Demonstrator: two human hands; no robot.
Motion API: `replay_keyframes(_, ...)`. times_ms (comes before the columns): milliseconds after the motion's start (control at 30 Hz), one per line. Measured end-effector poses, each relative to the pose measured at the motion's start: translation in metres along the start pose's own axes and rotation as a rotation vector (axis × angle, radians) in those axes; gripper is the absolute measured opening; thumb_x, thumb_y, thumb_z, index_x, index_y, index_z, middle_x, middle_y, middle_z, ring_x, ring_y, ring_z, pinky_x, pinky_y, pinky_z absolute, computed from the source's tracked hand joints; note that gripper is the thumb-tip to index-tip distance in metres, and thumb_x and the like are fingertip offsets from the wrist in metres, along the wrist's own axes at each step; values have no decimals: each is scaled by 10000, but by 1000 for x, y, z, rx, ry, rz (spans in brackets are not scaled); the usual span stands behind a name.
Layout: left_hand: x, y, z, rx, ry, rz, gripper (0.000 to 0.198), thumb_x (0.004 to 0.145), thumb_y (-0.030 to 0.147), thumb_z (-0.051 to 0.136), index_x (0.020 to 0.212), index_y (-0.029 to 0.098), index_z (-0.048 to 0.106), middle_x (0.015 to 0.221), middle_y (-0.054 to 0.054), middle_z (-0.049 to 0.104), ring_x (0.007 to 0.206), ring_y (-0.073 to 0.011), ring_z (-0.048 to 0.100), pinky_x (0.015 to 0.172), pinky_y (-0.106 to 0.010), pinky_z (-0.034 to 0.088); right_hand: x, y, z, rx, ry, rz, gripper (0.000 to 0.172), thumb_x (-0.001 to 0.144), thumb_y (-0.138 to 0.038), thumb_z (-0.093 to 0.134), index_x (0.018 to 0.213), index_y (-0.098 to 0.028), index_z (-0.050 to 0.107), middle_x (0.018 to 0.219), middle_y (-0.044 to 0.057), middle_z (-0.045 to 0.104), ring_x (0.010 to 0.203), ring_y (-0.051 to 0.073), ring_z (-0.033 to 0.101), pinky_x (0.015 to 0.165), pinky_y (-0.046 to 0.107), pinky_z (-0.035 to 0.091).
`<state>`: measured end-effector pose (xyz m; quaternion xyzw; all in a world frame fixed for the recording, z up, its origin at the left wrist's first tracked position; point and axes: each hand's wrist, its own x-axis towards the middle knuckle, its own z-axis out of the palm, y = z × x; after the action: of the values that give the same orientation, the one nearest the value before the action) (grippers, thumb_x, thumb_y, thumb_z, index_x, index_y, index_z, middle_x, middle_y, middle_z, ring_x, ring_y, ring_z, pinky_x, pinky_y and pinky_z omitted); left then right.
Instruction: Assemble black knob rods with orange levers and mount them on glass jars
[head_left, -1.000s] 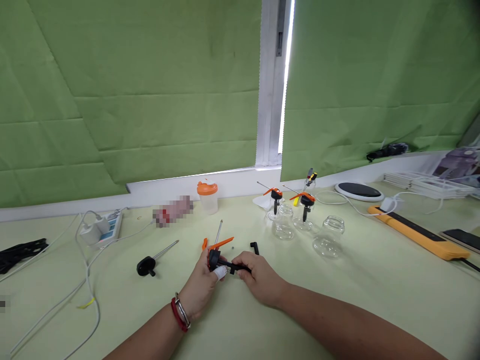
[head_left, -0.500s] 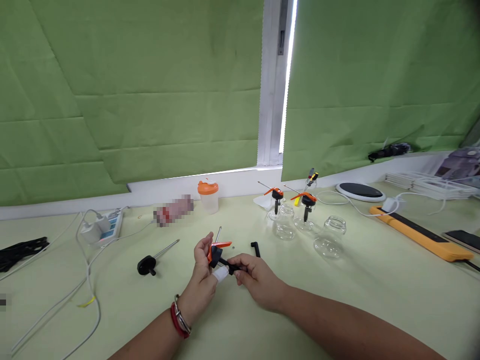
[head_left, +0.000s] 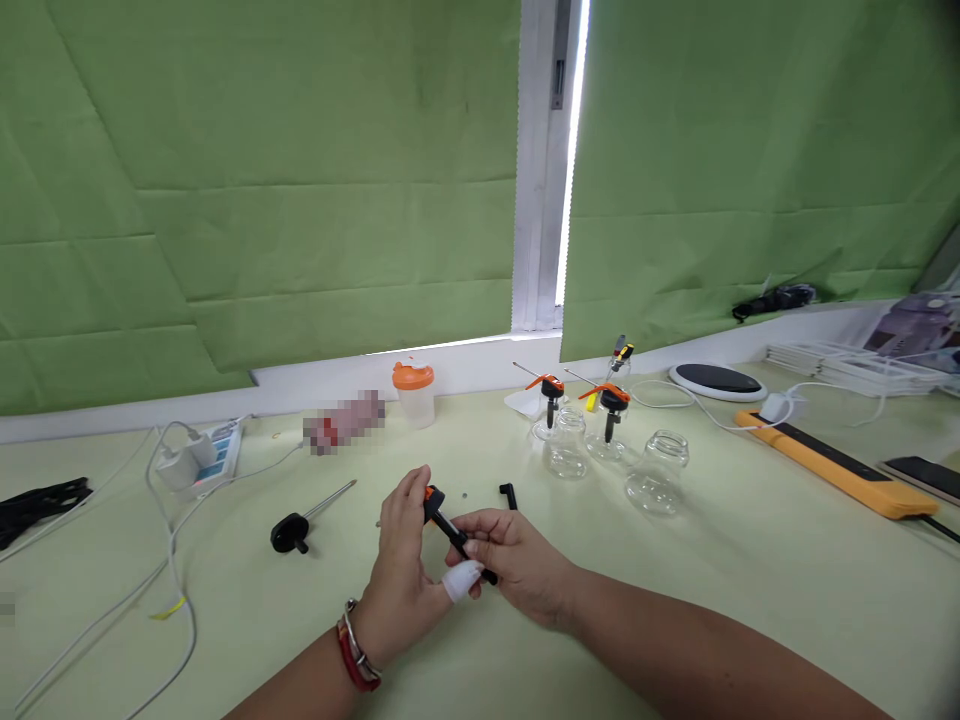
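My left hand (head_left: 409,570), with white wrapping on its thumb, holds the orange and black head of a black-stemmed part (head_left: 448,527). My right hand (head_left: 517,565) pinches the lower stem of that part, close to my left thumb. Beyond my right hand lies a small black angled piece (head_left: 509,495). To the left, a black knob with a metal rod (head_left: 289,533) rests on the table. Two orange and black assemblies (head_left: 551,388) (head_left: 613,400) stand at the back right, near clear glass jars (head_left: 568,448) (head_left: 658,475).
An orange-lidded cup (head_left: 414,390) stands at the back beside a blurred pinkish object (head_left: 345,422). White cables and a power strip (head_left: 219,455) lie left. A yellow power strip (head_left: 847,465), a round black and white pad (head_left: 718,381) and a phone (head_left: 926,475) are right.
The part between my hands has turned, so its stem now slants down to the right. My left fingers now cover most of its orange piece. My right hand has shifted slightly lower along the stem.
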<state>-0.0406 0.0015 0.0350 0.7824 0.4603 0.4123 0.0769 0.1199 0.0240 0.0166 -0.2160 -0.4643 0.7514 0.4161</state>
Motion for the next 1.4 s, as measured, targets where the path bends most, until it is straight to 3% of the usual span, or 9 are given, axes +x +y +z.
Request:
replay_keyframes(133, 1, -2, 2, 98, -56, 34, 1201, 581, 414, 735, 1433, 214, -87, 1392, -187, 257, 1261, -372, 274, 966, -587, 334, -1, -2, 0, 50, 2, 15, 327, 685, -285, 721, 949, -114, 630, 743, 56, 654, 581, 134, 584, 566, 277, 407)
replay_keyframes(233, 1, -3, 6, 160, -53, 79, 1280, 544, 458, 737, 1422, 177, -151, 1383, -216, 257, 1250, -394, 290, 946, -594, 346, -2, -2, 0, 81, -18, 31, 310, 694, -278, 716, 941, -112, 629, 751, 56, 657, 588, 145, 608, 624, 301, 423)
replay_keyframes(533, -3, 5, 13, 269, -31, 83, 1152, 532, 473, 710, 1422, 132, 62, 1362, -220, 220, 1286, -403, 221, 976, -574, 326, -3, 3, 2, 130, -45, 53, 294, 688, -254, 718, 928, -104, 638, 736, 59, 657, 602, 138, 597, 718, 328, 419)
replay_keyframes(733, -4, 10, 14, 275, 16, 92, 1112, 525, 433, 714, 1402, 150, 93, 1349, -220, 242, 1288, -422, 215, 976, -595, 305, -3, 6, 1, 97, -6, 58, 293, 681, -244, 727, 936, -116, 658, 777, 52, 658, 804, 150, 589, 848, 308, 369)
replay_keyframes(1133, -6, 8, 14, 207, -12, 60, 1060, 529, 388, 699, 1396, 148, 136, 1335, -209, 324, 1280, -423, 258, 972, -599, 318, -3, 7, -1, 127, -7, 154, 323, 675, -289, 738, 945, -145, 633, 786, 42, 644, 670, 106, 536, 635, 227, 357)
replay_keyframes(1400, -3, 6, 4, 123, -105, -23, 1046, 526, 454, 708, 1371, 198, 148, 1282, -173, 388, 1181, -395, 419, 917, -564, 402, -5, 0, 2, 111, -60, 146, 453, 670, -335, 754, 1040, -153, 568, 856, 70, 669, 675, 106, 558, 672, 238, 357)
